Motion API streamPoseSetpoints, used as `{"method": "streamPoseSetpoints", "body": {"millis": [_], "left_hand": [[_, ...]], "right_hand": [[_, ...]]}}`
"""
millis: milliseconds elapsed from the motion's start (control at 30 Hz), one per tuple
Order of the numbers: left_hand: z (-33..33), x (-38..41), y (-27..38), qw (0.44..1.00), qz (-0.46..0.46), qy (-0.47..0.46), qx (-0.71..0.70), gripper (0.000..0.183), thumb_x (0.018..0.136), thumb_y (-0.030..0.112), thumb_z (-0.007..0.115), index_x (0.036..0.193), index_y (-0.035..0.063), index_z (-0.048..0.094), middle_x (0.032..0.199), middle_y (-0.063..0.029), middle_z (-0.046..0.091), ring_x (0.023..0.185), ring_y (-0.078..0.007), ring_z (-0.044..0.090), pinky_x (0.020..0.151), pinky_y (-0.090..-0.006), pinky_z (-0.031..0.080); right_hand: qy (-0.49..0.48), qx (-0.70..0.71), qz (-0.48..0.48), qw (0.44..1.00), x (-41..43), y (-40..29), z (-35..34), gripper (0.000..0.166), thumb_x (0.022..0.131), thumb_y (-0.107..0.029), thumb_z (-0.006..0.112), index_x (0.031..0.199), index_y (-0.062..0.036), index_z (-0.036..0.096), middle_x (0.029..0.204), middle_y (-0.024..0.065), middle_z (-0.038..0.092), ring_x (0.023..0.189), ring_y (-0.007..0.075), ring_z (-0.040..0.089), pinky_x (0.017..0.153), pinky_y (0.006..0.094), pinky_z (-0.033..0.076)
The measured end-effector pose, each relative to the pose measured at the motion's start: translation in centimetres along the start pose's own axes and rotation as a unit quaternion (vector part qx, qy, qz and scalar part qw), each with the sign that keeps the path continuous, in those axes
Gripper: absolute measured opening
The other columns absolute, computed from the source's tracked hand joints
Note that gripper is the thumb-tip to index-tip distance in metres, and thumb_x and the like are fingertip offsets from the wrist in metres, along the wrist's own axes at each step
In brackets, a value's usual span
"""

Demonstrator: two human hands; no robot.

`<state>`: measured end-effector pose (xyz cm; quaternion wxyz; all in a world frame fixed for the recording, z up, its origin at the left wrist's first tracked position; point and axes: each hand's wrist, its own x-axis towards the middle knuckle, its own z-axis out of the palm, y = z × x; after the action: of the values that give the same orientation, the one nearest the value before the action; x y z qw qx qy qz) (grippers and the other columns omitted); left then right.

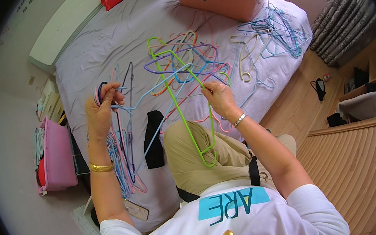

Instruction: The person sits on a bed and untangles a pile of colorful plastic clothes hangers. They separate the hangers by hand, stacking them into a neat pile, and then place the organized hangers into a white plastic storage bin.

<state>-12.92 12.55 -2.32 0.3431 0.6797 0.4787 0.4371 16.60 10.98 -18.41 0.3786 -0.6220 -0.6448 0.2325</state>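
My left hand (107, 98) is closed around several clothes hangers, among them a light blue hanger (150, 93), a pink one and a dark blue one (129, 73). Between the fingers of my right hand (218, 96) is the bar of a green hanger (174, 100), which hangs over my knee. Beyond it a loose heap of hangers lies on the bed: purple (157, 65), orange, pink and bright blue. Below my left hand a bundle of blue and pink hangers (118, 160) rests on the sheet. A black cloth (154, 138) lies beside my knee.
A salmon-coloured box (220, 4) stands at the far side of the bed. Tangled blue wire hangers (286, 36) lie at its right corner. A pink plastic basket (58, 156) is at the left, a phone (136, 209) near my left elbow. Patterned curtains (344, 23) hang at the right.
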Motion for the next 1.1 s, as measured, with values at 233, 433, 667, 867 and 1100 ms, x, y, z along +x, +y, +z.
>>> {"method": "streamPoseSetpoints", "body": {"millis": [233,433,667,867,1100], "left_hand": [[0.7,-0.7,-0.2,0.999,-0.035,-0.032,-0.022,0.020,0.093,0.020,0.054,0.100,0.0054,0.065,0.074,-0.0013,0.063,0.063,-0.0072,0.059,0.053,-0.0181,0.040],[-0.1,-0.7,0.2,0.998,-0.023,-0.066,-0.006,0.019,0.093,0.020,0.053,0.099,0.0058,0.066,0.075,-0.0014,0.063,0.062,-0.0063,0.057,0.054,-0.0176,0.038],[0.2,-1.0,-0.7,0.999,-0.026,-0.017,-0.031,0.020,0.093,0.019,0.053,0.099,0.0044,0.065,0.078,-0.0033,0.065,0.064,-0.0078,0.060,0.055,-0.0192,0.042],[1.4,-0.8,-1.6,0.996,-0.054,0.018,-0.075,0.019,0.093,0.016,0.052,0.101,0.0037,0.064,0.080,-0.0045,0.066,0.067,-0.0100,0.062,0.056,-0.0208,0.044],[2.5,0.9,-1.6,0.994,-0.048,-0.007,-0.099,0.022,0.093,0.017,0.053,0.106,0.0023,0.062,0.090,-0.0078,0.068,0.080,-0.0146,0.066,0.060,-0.0221,0.047]], "right_hand": [[-0.029,-0.046,0.056,0.997,0.5,-1.4,-0.9,0.049,0.083,-0.023,0.058,0.130,-0.0225,0.044,0.080,0.0150,0.065,0.075,0.0351,0.063,0.065,0.0454,0.049],[-0.073,-0.095,0.029,0.992,1.0,-1.0,-1.6,0.043,0.085,-0.030,0.056,0.126,-0.0214,0.046,0.077,0.0154,0.065,0.075,0.0358,0.063,0.065,0.0463,0.049],[-0.042,-0.089,0.022,0.995,0.7,-0.9,-1.3,0.026,0.084,-0.029,0.058,0.104,-0.0133,0.062,0.078,0.0139,0.065,0.075,0.0334,0.063,0.065,0.0439,0.049],[-0.037,-0.086,0.005,0.996,0.4,-1.6,-0.4,0.024,0.084,-0.028,0.058,0.102,-0.0113,0.062,0.075,0.0130,0.065,0.071,0.0324,0.063,0.062,0.0421,0.048],[-0.047,-0.095,-0.016,0.994,0.1,-2.5,-0.3,0.021,0.085,-0.027,0.058,0.097,-0.0092,0.061,0.074,0.0137,0.063,0.070,0.0327,0.061,0.060,0.0420,0.046]]}}
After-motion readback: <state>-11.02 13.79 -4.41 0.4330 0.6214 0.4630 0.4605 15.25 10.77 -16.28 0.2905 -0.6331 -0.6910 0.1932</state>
